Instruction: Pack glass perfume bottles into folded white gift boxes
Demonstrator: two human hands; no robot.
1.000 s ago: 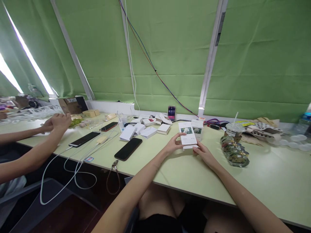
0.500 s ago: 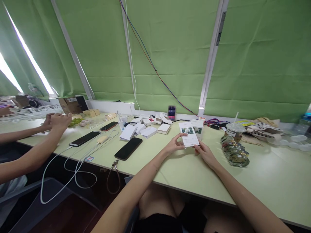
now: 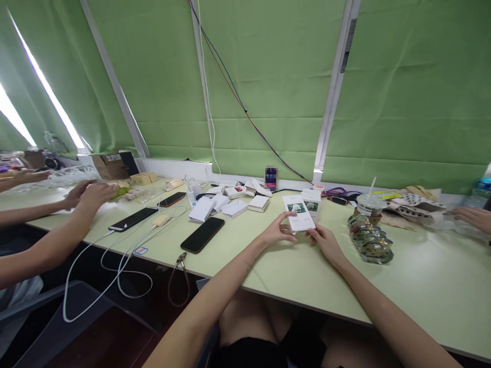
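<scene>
Fingers of left hand (image 3: 276, 229) curled in loose C at left edge of white flower-printed box (image 3: 299, 215), right of frame centre; whether gripping, cannot tell. Right hand (image 3: 325, 242) pinching lower right corner. Box looks light, thin stiff card, probably smooth, easily dented; side edges best hold, light pressure.

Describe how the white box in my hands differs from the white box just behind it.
The held box has your left hand and right hand on it; the rear box sits behind. The held box slants, while the rear box looks nearly upright. The held box partly hides the rear box. Both are white with a pale flower picture on green.
</scene>
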